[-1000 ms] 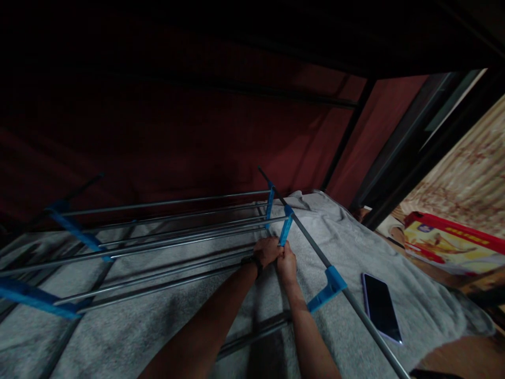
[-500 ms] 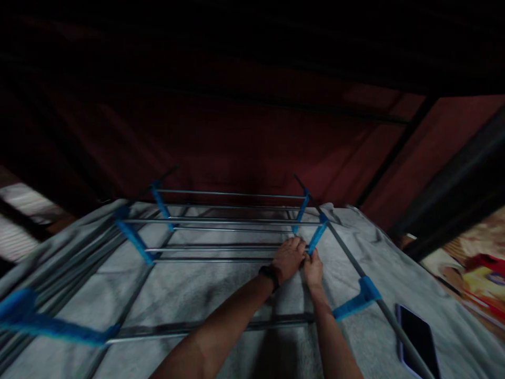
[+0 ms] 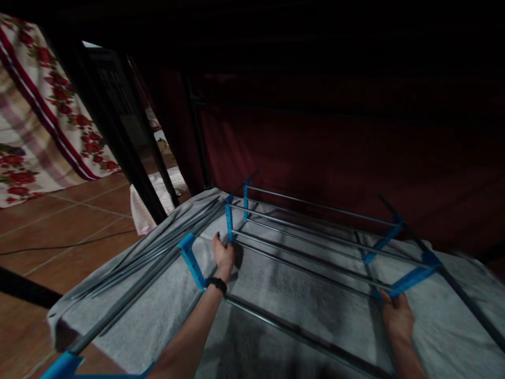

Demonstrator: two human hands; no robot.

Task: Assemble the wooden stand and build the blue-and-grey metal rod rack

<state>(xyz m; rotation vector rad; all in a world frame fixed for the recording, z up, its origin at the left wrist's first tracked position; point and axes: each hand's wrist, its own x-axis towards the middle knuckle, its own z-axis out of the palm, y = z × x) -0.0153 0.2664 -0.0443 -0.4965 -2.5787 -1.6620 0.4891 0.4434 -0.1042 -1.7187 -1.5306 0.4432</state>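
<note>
A frame of grey metal tubes (image 3: 292, 322) joined by blue plastic brackets (image 3: 192, 261) lies on a grey cloth (image 3: 272, 287). My left hand (image 3: 224, 255), with a dark band on the wrist, is at the lower end of a left blue bracket (image 3: 229, 221), fingers partly spread; whether it touches the bracket is unclear. At the right side, my right hand (image 3: 398, 316) is closed around the lower corner by another blue bracket (image 3: 414, 280), its fingertips partly hidden by the tubes.
Loose grey tubes (image 3: 148, 255) lie along the cloth's left edge. Dark posts (image 3: 114, 137) rise at the left, beyond them a floral cloth (image 3: 67, 105) and tiled floor (image 3: 79, 216). A dark red cloth (image 3: 315, 152) hangs behind the frame.
The view has swung left. My left hand has moved from beside my right hand at the right-hand bracket to the left side of the frame. My right hand remains near the right-hand bracket.
</note>
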